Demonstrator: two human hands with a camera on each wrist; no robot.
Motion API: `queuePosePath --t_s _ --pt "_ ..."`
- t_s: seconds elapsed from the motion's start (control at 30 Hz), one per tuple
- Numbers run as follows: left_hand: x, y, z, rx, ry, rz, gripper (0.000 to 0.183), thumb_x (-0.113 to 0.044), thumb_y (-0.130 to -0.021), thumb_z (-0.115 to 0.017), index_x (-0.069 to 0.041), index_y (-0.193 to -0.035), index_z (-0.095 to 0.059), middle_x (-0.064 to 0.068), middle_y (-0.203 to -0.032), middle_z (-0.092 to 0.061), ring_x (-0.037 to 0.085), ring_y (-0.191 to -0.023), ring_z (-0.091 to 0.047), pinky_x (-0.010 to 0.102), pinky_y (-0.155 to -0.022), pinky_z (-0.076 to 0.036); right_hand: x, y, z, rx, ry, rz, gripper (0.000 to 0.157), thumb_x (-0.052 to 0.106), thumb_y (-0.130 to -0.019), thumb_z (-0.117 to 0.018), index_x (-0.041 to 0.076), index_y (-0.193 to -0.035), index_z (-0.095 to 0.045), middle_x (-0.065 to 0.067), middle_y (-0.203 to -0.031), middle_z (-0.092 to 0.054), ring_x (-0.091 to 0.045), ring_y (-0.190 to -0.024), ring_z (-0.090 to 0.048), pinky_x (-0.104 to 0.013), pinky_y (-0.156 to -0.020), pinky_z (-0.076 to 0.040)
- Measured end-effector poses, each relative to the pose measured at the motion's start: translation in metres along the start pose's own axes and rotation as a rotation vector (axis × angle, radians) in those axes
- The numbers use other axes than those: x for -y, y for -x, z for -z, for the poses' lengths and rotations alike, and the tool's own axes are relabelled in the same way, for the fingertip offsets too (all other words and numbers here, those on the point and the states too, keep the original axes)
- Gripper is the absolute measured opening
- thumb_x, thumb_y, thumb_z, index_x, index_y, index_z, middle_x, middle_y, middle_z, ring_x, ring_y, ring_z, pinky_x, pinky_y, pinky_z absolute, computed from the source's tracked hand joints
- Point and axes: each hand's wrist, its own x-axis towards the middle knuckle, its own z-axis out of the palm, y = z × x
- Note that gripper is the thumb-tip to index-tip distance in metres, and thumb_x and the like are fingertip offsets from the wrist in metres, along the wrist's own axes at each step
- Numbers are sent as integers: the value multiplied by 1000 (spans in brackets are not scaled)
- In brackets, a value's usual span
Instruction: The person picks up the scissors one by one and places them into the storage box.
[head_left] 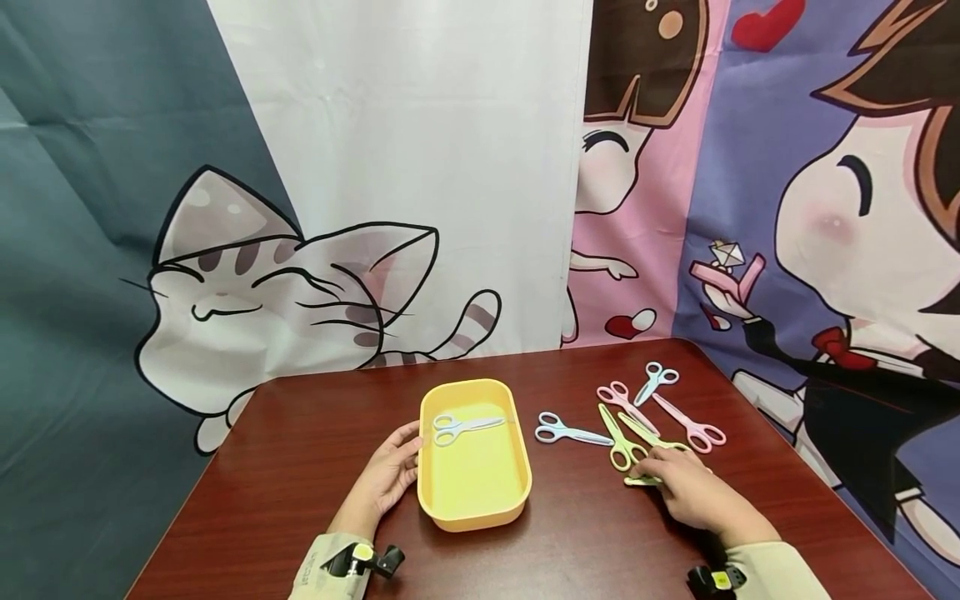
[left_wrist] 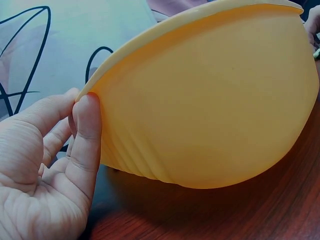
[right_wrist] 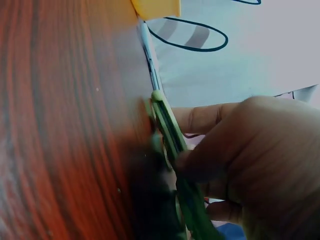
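Observation:
A yellow plastic tray stands on the table, with a pair of light blue scissors lying inside it. My left hand holds the tray's left edge, and in the left wrist view its fingers pinch the rim from the outside. To the right, my right hand pinches a pair of green scissors between thumb and fingers, low over the table. Two more pairs of green scissors lie right by that hand, one partly covered by it.
Left of the green pairs lies a blue pair of scissors. Behind are two pink pairs and another blue pair. The dark red wooden table ends at a cartoon-printed cloth backdrop.

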Motion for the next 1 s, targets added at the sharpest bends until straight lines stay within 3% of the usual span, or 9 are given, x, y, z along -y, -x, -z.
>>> queuePosePath --t_s 0.2,0.47,0.67,1.0 --pt "-2 -1 0 -17 0 -8 49 -4 -104 -54 -2 -149 -34 5 -94 -67 8 -69 -65 20 -61 -58 4 -4 1 -16 -45 28 41 -6 -76 -71 23 -104 -72 11 -96 -61 -12 -92 -58 -47 -82 -44" --pt "-3 -2 -1 -23 3 -4 46 -3 -105 -51 -3 -149 -35 5 -96 -68 10 -71 -67 21 -62 -58 9 -12 3 -20 -95 74 37 -6 -80 -70 19 -108 -70 8 -100 -58 -10 -90 -55 -38 -77 -53" --pt "-2 -3 -2 -16 5 -15 46 -3 -104 -52 -3 -148 -36 3 -91 -67 8 -68 -66 20 -60 -57 14 -27 0 -58 -148 155 37 -7 -80 -70 18 -108 -70 6 -99 -60 -9 -89 -56 -33 -77 -53" --pt "2 -1 3 -5 -17 2 43 -6 -105 -53 -5 -146 -39 3 -94 -68 7 -70 -67 20 -63 -58 30 -64 4 -14 -203 175 40 -9 -81 -70 17 -112 -70 5 -99 -60 -11 -90 -56 -35 -79 -53"
